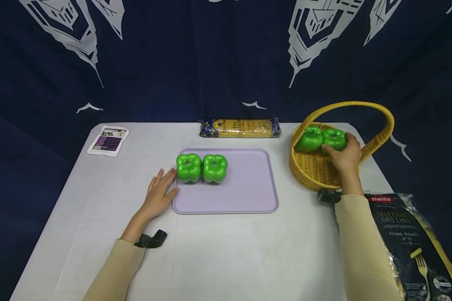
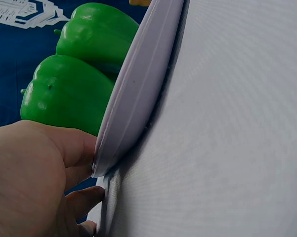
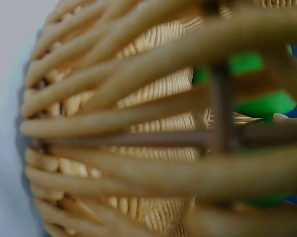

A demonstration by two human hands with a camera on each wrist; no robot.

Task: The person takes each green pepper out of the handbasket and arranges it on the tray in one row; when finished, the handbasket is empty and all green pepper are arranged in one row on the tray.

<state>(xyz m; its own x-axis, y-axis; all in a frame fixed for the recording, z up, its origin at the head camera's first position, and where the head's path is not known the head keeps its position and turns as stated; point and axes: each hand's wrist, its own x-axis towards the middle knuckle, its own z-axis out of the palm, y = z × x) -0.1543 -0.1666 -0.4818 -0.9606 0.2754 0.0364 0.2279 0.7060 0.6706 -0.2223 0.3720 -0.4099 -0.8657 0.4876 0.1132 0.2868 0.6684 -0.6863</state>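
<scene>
A green pepper point(image 1: 334, 139) sits inside the yellow wicker basket point(image 1: 299, 172), toward its far side, with the person's right hand point(image 1: 345, 158) clamped on it, thumb on one side and fingers curled round the other. A second green pepper point(image 1: 309, 140) lies just beside it in the same basket. From the right wrist there's mostly blurred weave, with bits of green showing through the gaps.

Two more peppers, the left one point(image 1: 189, 168) and the right one point(image 1: 215, 168), stand side by side on the lilac tray point(image 1: 245, 188), near its left end. The left hand point(image 1: 161, 193) is at that end, fingers loosely spread and apart, touching the tray's edge without gripping a pepper.

I'd call the sorting about halfway: the peppers are split evenly between tray and basket, and the gripped one has yet to be let go.

All this is on a white bench point(image 1: 226, 255). Behind the tray lies a pack of spaghetti point(image 1: 246, 128); a small white and purple packet point(image 1: 108, 141) is at the far left, and a dark penne bag point(image 1: 407, 246) lies by the right sleeve point(image 1: 361, 246). A navy curtain point(image 1: 211, 62) with pale printed shapes hangs behind.
</scene>
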